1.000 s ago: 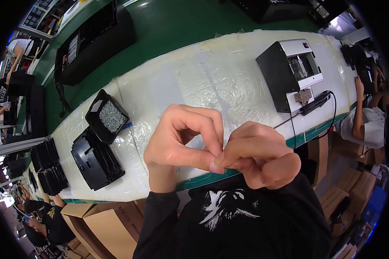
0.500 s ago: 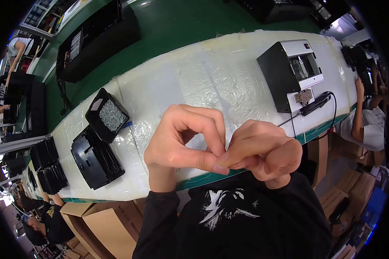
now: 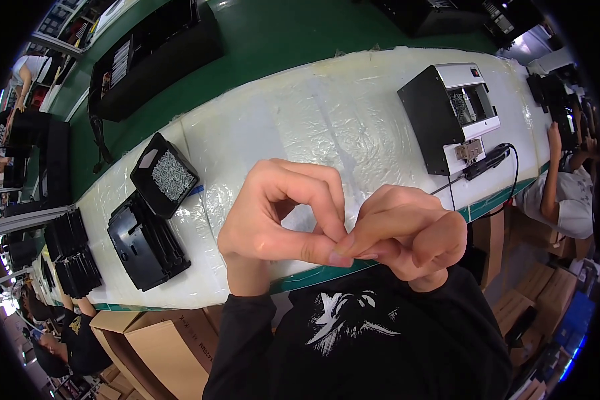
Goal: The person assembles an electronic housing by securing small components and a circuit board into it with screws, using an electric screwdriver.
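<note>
While both hands meet at the centre of the frame, the surface (image 3: 327,113) behind them, wrapped in crinkled clear film, carries several things: a black tray of small screws (image 3: 165,175) at left centre, a black moulded part (image 3: 143,243) just below it toward the lower left, and a black-and-white box-shaped machine (image 3: 450,113) at upper right with a black cable (image 3: 493,160) running from its lower side. Cardboard boxes (image 3: 153,347) sit at the lower left edge. The hands block the near green edge of the surface. The left hand (image 3: 273,213) curls its thumb and forefinger into a ring, tips pressed against the fingertips of the right hand (image 3: 407,230), whose grip is pinched closed. Whatever tiny item sits between the fingertips is too small to make out, so its long axis and heading cannot be told. Compared with half a second ago, the pose is nearly unchanged; the pinch stays at the same spot.
</note>
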Tool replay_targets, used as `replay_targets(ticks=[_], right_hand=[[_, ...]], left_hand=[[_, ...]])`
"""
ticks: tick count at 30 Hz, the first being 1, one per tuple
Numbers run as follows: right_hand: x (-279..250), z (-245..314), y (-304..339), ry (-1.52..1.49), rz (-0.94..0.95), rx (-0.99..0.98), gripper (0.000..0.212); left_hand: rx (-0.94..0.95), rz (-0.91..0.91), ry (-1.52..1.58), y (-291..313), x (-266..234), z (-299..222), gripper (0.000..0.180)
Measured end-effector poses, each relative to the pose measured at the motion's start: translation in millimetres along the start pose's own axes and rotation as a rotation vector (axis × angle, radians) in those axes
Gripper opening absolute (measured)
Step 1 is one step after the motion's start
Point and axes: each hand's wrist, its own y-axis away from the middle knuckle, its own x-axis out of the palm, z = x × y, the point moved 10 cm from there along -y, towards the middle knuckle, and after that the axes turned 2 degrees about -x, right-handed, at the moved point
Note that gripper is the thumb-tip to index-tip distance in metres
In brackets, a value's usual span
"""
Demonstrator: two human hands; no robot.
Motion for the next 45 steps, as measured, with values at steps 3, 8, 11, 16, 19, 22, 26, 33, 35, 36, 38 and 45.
replay_targets(ticks=[3, 8, 11, 16, 19, 22, 26, 33, 35, 36, 38, 45], right_hand=[[2, 5, -1, 0.008, 0.002, -0.040, 0.047], [2, 2, 2, 0.036, -0.033, -0.036, 0.049], [-1, -1, 4, 0.001, -0.021, -0.022, 0.046], [-32, -15, 21, -0.031, -0.339, 0.098, 0.035], [-50, -37, 30, -0.089, -0.477, 0.215, 0.032], [-51, -38, 33, -0.122, -0.477, 0.237, 0.030], [-33, -25, 27, -0.069, -0.341, 0.184, 0.036], [1, -20, 27, -0.089, -0.193, 0.184, 0.042], [4, -17, 24, -0.032, -0.172, 0.166, 0.041], [5, -16, 23, -0.031, -0.172, 0.167, 0.041], [5, -15, 21, 0.031, -0.174, 0.143, 0.039], [9, -14, 22, 0.098, -0.167, 0.156, 0.034]], left_hand=[[0.010, 0.002, -0.013, 0, -1, -3, 0.017], [0.009, 0.012, -0.103, -2, -3, -1, 0.016], [0.044, 0.022, -0.100, -4, 0, -3, 0.015], [0.221, -0.143, -0.289, -8, -2, -23, 0.019], [0.345, -0.152, -0.220, -3, -9, -27, 0.017], [0.341, -0.159, 0.150, -1, -16, -19, 0.008], [0.372, 0.066, 0.422, -9, -7, -17, 0.014], [0.436, 0.094, 0.827, -18, -6, -3, 0.015], [0.419, 0.076, 0.812, -20, -7, 1, 0.013], [0.433, 0.050, 0.824, -20, -8, 1, 0.014], [0.446, 0.026, 0.838, -22, -12, 4, 0.018], [0.378, 0.182, 1.032, -23, 6, 4, 0.016]])
